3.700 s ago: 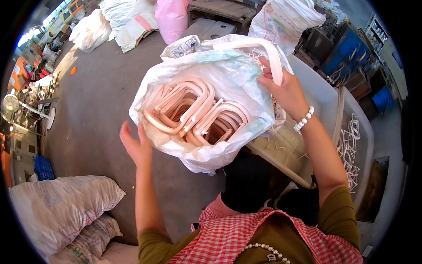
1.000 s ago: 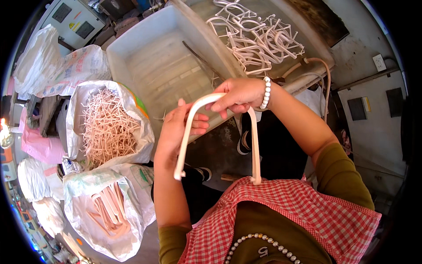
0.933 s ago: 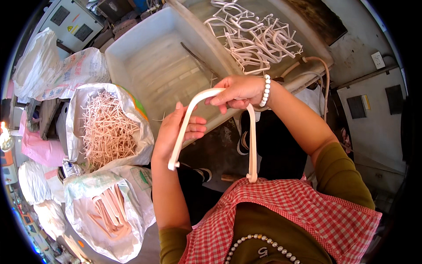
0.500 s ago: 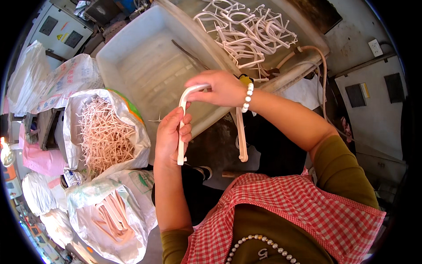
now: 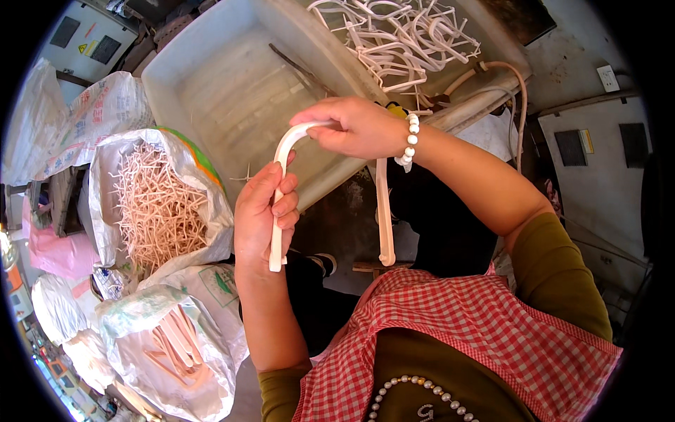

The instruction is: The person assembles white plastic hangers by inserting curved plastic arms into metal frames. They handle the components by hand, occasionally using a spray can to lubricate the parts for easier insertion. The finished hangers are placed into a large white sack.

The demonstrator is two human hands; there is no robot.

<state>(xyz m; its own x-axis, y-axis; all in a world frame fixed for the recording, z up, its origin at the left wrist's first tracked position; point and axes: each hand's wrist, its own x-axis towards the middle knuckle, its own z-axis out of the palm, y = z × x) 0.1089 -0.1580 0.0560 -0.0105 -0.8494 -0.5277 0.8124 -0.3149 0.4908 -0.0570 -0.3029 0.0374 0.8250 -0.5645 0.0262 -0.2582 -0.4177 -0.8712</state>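
A long pale moulded strip, seemingly plastic or rubber (image 5: 283,149), bends in an arch between my hands. My left hand (image 5: 264,204) is closed round its upright part, and the lower end sticks out below the fingers. My right hand (image 5: 362,126) pinches the top of the bend, its fingers pointing left. A pinkish length of strip (image 5: 383,218) hangs beneath my right hand; whether it is the same piece is hidden by that hand.
A big whitish plastic tub (image 5: 211,77) stands ahead, holding shallow liquid and a dark rod. Beyond its wall lies a heap of white strips (image 5: 408,42). At left are a sack of thin pinkish pieces (image 5: 162,211) and a bag of longer strips (image 5: 179,344). A hose (image 5: 520,105) curves at right.
Both hands have shifted a little in the picture, my left one down and leftward, and the bend in the strip looks wider. The grip of each hand stays the same.
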